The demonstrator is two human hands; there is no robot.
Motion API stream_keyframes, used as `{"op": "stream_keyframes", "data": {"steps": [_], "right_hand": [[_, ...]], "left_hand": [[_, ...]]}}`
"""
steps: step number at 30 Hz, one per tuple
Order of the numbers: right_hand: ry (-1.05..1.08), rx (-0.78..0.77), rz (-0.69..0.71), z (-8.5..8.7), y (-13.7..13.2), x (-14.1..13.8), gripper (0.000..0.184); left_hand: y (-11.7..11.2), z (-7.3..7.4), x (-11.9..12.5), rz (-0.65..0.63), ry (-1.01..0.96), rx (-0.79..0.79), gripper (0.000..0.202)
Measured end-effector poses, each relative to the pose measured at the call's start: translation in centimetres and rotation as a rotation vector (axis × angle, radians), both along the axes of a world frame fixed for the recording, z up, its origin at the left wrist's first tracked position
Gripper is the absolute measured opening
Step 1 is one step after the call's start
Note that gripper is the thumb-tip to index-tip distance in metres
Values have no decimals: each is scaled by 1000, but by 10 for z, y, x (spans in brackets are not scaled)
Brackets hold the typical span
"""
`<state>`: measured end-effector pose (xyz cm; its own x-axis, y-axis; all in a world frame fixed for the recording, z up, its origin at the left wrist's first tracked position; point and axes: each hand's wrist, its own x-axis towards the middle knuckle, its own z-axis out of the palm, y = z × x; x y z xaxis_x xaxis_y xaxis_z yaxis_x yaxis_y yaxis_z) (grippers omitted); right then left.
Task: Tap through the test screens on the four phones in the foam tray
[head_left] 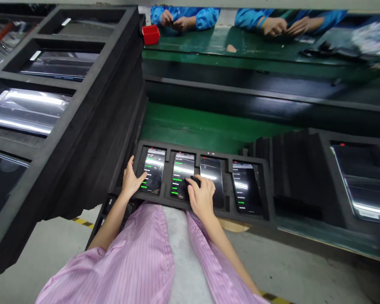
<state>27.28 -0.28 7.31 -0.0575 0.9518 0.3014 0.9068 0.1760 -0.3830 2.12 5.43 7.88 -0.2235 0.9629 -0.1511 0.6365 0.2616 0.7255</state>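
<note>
A black foam tray (167,169) lies in front of me with smartphones in its slots. My left hand (131,179) is at the tray's left end, fingers spread, its thumb over the edge of the leftmost smartphone (155,171). My right hand (202,194) has its fingers apart, with the index fingertip at the right edge of the second smartphone (180,171). Both of these screens show lines of white and green text. Partly behind my right hand is a third smartphone (213,169) with a dark screen. The rightmost smartphone (243,188) shows a text list.
Tall stacked foam trays (107,84) with smartphones rise at my left. Another tray stack (329,169) holding a smartphone (364,181) stands at right. Across the green bench (193,122) are two co-workers' hands (180,21) in blue sleeves, and a red bin (151,34).
</note>
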Motion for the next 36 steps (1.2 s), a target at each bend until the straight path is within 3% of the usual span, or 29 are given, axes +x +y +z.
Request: {"op": "stream_keyframes", "data": {"steps": [19,22,30,36], "right_hand": [[-16,-50,11,2,-4,3,36],[7,36,-83,-2,-12,24,40],[23,221,-542,-11,-38,114,47],[-30,202,-623,-14,-47,137,48]], "left_hand": [[0,-2,-1,12,-23,28,69],[0,-3,-3,7,-11,23,70],[1,-1,-3,-12,22,46,70],[5,1,-3,15,66,29,69]]}}
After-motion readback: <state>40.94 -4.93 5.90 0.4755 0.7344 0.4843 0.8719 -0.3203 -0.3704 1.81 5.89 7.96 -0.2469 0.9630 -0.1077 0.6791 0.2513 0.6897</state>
